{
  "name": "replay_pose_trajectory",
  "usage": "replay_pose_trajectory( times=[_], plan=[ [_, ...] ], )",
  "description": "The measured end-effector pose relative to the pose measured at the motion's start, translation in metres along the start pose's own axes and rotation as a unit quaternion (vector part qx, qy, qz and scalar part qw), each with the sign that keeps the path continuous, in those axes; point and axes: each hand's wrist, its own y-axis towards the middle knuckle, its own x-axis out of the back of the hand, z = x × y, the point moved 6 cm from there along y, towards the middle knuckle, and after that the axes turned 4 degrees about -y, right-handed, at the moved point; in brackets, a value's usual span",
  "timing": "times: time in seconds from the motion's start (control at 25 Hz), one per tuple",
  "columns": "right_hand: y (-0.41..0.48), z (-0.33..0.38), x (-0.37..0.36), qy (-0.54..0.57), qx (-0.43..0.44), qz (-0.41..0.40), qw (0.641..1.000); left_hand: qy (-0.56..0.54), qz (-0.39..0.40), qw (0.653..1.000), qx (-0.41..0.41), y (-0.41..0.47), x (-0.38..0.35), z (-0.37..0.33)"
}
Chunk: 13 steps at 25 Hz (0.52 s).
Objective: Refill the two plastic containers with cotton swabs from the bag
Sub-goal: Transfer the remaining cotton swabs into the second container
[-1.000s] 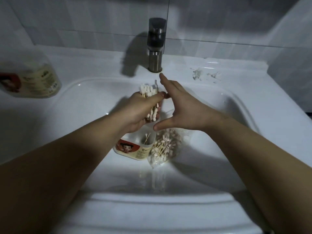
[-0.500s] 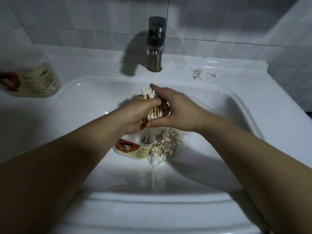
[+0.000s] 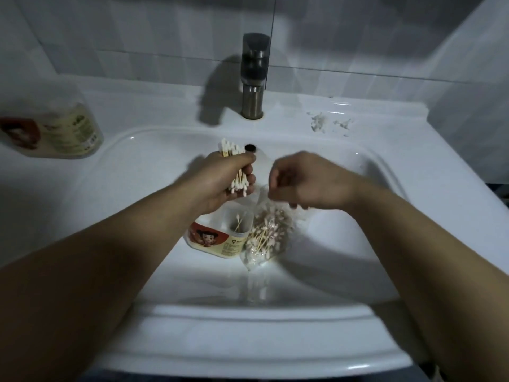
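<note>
- One wide white sink (image 3: 344, 257) fills most of the view. It is set in a white counter (image 3: 413, 150) with a steel tap (image 3: 254, 78) at the back, and all the work sits inside the basin.
- Two bare arms reach in from the near edge. The left hand (image 3: 223, 183) has its grip clamped round a thick bundle of cotton swabs (image 3: 234, 150), held roughly upright just above the open container.
- The right hand (image 3: 305, 183) hangs over the mouth of the bag with its fingers curled and blurred. We cannot tell whether its grip holds a swab, the plastic, or nothing.
- One labelled container (image 3: 52, 130) rests on the counter at the far left, well apart from both hands. It is too blurred for us to say how full it is.
- The other container (image 3: 220, 238) stands open in the basin, touching the bag. We see only a couple of swabs inside, so it looks nearly empty.
- The clear bag (image 3: 268, 238) lies just to its right, with many swabs left in it.
- A few white scraps (image 3: 319, 124) lie on the counter to the right of the tap.
- We judge the task to be at an early stage. The bundle has not yet gone into the open container, that container will need more swabs, and the far container's fill is unknown to us.
</note>
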Motion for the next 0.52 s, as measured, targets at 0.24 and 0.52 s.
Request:
replay_pose_trajectory(
  times=[0.24,0.52],
  plan=[
    [-0.007,-0.018,-0.052,-0.202,-0.067,0.225,0.951,0.025,0.012,1.0,0.008,-0.005,0.0,0.003],
    [-0.006,-0.022,-0.066,-0.307,-0.064,0.239,0.919,-0.009,0.03,0.999,0.001,-0.011,-0.002,0.001]
  ],
)
